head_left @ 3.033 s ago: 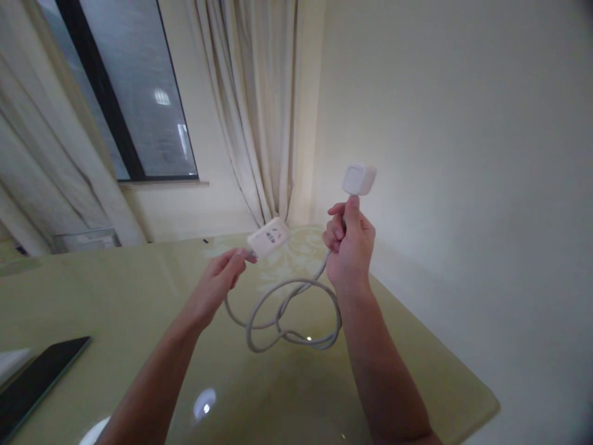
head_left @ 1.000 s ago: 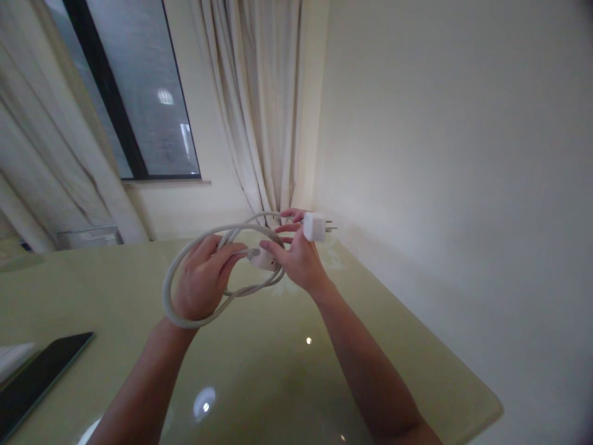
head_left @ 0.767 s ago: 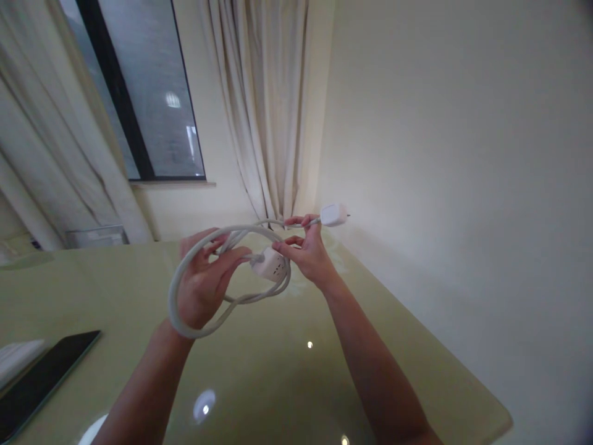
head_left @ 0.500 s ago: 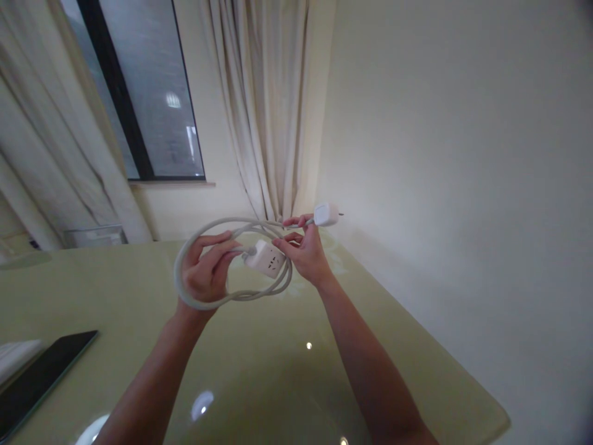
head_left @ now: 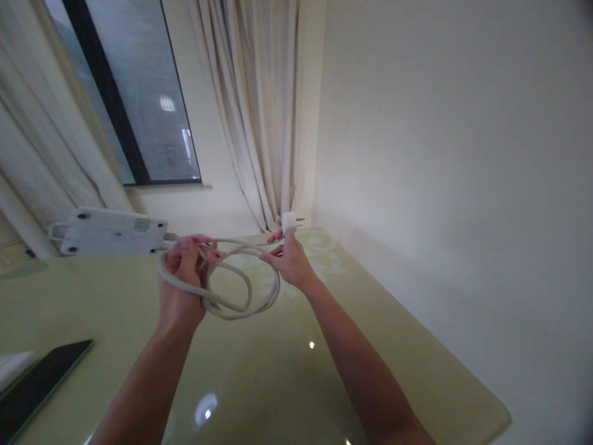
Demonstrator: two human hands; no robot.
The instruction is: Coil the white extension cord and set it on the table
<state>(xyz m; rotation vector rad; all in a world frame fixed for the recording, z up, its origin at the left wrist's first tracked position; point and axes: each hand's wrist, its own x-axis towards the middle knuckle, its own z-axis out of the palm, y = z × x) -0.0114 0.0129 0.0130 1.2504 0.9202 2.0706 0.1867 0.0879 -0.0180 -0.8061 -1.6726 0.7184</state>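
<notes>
A white power strip (head_left: 115, 232) juts out to the left of my left hand (head_left: 188, 272), its underside with small dark feet facing me. My left hand is closed round the cord where it leaves the strip. Loops of the pale grey power cord (head_left: 241, 314) hang between my two hands above the table. My right hand (head_left: 294, 262) pinches the coil's far side, fingers closed on the cord just below the white plug (head_left: 288, 222). The plug's metal prongs point right.
The glossy greenish table (head_left: 259, 383) lies beneath my arms, and its right edge runs along a plain wall (head_left: 440, 185). A dark flat panel (head_left: 46, 383) rests at the left, beside a white object (head_left: 13, 368). Behind are a curtain (head_left: 250, 111) and a window (head_left: 139, 93).
My left hand has turned and moved left, swinging the power strip from inside the loops out to the left, underside showing. My right hand has shifted slightly left and down with the plug.
</notes>
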